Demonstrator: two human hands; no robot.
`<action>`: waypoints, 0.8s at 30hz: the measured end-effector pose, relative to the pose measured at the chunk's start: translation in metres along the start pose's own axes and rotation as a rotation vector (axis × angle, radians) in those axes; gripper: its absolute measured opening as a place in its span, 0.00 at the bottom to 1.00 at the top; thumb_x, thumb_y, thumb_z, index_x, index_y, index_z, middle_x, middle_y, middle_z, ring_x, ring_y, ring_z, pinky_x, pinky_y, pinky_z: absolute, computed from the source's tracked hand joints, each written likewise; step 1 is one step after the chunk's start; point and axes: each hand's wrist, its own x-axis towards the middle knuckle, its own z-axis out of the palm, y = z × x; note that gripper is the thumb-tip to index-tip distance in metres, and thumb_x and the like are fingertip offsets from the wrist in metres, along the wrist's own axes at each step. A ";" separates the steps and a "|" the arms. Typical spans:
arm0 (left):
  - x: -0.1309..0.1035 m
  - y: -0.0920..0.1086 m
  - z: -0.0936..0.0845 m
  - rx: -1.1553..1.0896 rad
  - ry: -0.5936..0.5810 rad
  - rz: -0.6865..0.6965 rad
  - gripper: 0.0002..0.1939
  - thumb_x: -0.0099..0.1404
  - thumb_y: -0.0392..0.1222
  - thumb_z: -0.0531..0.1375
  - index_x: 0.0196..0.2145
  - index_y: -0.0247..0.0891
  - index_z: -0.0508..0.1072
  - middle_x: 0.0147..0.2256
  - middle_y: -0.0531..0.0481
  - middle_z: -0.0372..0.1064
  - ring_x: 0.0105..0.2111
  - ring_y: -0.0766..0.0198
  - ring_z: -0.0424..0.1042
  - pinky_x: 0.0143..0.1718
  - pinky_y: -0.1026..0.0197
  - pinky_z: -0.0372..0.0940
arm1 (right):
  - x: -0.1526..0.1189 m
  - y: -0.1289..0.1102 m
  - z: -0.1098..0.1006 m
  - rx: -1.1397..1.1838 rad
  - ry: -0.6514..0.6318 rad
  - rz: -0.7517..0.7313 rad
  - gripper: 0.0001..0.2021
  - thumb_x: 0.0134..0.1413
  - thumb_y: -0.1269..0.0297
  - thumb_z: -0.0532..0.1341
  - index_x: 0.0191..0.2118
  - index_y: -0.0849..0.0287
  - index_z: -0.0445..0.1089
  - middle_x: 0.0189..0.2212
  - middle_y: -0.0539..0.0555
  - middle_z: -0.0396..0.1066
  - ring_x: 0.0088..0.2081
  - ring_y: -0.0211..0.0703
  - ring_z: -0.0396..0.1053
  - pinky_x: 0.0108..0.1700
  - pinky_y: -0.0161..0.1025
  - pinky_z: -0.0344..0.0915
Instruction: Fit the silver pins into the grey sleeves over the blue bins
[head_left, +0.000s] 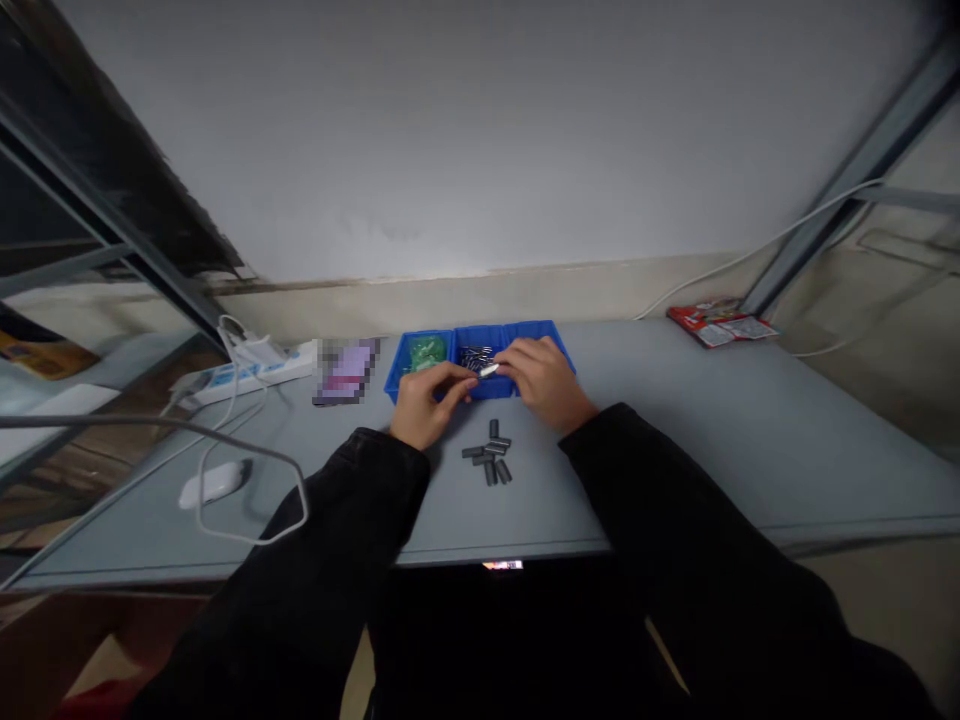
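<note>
Fingertips of my left hand (426, 402) and my right hand (546, 380) nearly meet above the front edge of the blue bins. Both are closed in a pinch on a small bright piece (488, 370), whitish or shiny, whose kind is too small to tell. Behind it, the middle blue bin (480, 332) contains many thin metal pieces (474, 354). Green plastic-like material (427, 350) fills part of the left blue bin (397, 362). My right hand hides much of the right blue bin (534, 328). Several short dark grey cylinders (490, 470) lie loose on the table below my hands.
On the left of the grey table (690, 440) are a white power strip (292, 365), a pixelated purple item (346, 372) and a white mouse-like object (212, 485). A white cable (255, 540) loops near my left sleeve. A red packet (720, 323) lies back right.
</note>
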 end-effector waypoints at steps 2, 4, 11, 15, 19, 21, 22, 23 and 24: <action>0.000 0.000 0.000 0.041 -0.009 -0.003 0.09 0.71 0.44 0.64 0.38 0.36 0.80 0.30 0.50 0.77 0.26 0.66 0.73 0.32 0.63 0.66 | 0.000 0.014 -0.014 -0.011 0.093 0.100 0.12 0.73 0.60 0.54 0.43 0.55 0.73 0.40 0.55 0.75 0.45 0.50 0.69 0.50 0.48 0.61; -0.001 -0.001 -0.001 0.083 -0.099 -0.008 0.09 0.72 0.44 0.64 0.38 0.36 0.80 0.27 0.52 0.75 0.24 0.67 0.69 0.30 0.64 0.62 | -0.001 0.029 -0.026 -0.044 0.232 0.231 0.10 0.71 0.60 0.56 0.42 0.55 0.74 0.41 0.57 0.74 0.46 0.53 0.68 0.52 0.50 0.62; -0.002 -0.005 -0.003 0.154 -0.450 -0.098 0.13 0.73 0.48 0.62 0.39 0.36 0.80 0.18 0.58 0.60 0.20 0.69 0.59 0.28 0.64 0.54 | -0.015 0.059 -0.023 -0.190 0.145 0.503 0.05 0.60 0.65 0.62 0.37 0.57 0.76 0.46 0.62 0.68 0.51 0.60 0.63 0.54 0.57 0.61; -0.002 -0.001 -0.004 0.117 -0.557 -0.113 0.14 0.71 0.50 0.63 0.38 0.36 0.80 0.18 0.59 0.60 0.19 0.69 0.59 0.27 0.64 0.53 | -0.019 0.058 -0.015 -0.237 0.083 0.575 0.05 0.59 0.63 0.64 0.35 0.57 0.76 0.48 0.62 0.64 0.52 0.61 0.60 0.54 0.58 0.60; -0.002 0.003 -0.007 0.123 -0.548 -0.125 0.15 0.71 0.51 0.63 0.36 0.35 0.79 0.18 0.58 0.59 0.20 0.69 0.59 0.28 0.63 0.53 | -0.019 0.056 -0.015 -0.263 0.026 0.631 0.06 0.59 0.61 0.64 0.35 0.57 0.76 0.48 0.62 0.63 0.52 0.62 0.59 0.53 0.58 0.60; -0.002 0.005 -0.008 0.121 -0.553 -0.132 0.15 0.71 0.51 0.64 0.36 0.35 0.79 0.18 0.58 0.60 0.20 0.68 0.59 0.28 0.63 0.53 | -0.019 0.056 -0.016 -0.279 0.017 0.639 0.07 0.59 0.60 0.64 0.34 0.57 0.76 0.48 0.62 0.63 0.53 0.62 0.58 0.54 0.59 0.59; -0.002 0.005 -0.008 0.118 -0.552 -0.139 0.15 0.71 0.52 0.64 0.37 0.35 0.79 0.18 0.58 0.59 0.20 0.68 0.59 0.28 0.63 0.53 | -0.019 0.055 -0.017 -0.285 0.013 0.638 0.08 0.59 0.59 0.63 0.34 0.57 0.75 0.48 0.62 0.63 0.53 0.62 0.58 0.54 0.59 0.59; -0.003 0.005 -0.008 0.114 -0.548 -0.148 0.15 0.70 0.52 0.64 0.37 0.35 0.79 0.18 0.58 0.59 0.20 0.68 0.59 0.28 0.63 0.53 | -0.019 0.055 -0.017 -0.288 0.010 0.635 0.08 0.59 0.59 0.63 0.34 0.57 0.75 0.48 0.62 0.63 0.53 0.62 0.58 0.54 0.59 0.59; -0.004 0.006 -0.008 0.111 -0.545 -0.157 0.16 0.69 0.52 0.65 0.36 0.35 0.79 0.18 0.59 0.59 0.20 0.68 0.58 0.28 0.63 0.53 | -0.018 0.054 -0.017 -0.288 0.007 0.631 0.08 0.58 0.60 0.63 0.33 0.57 0.75 0.48 0.63 0.63 0.53 0.62 0.58 0.54 0.59 0.59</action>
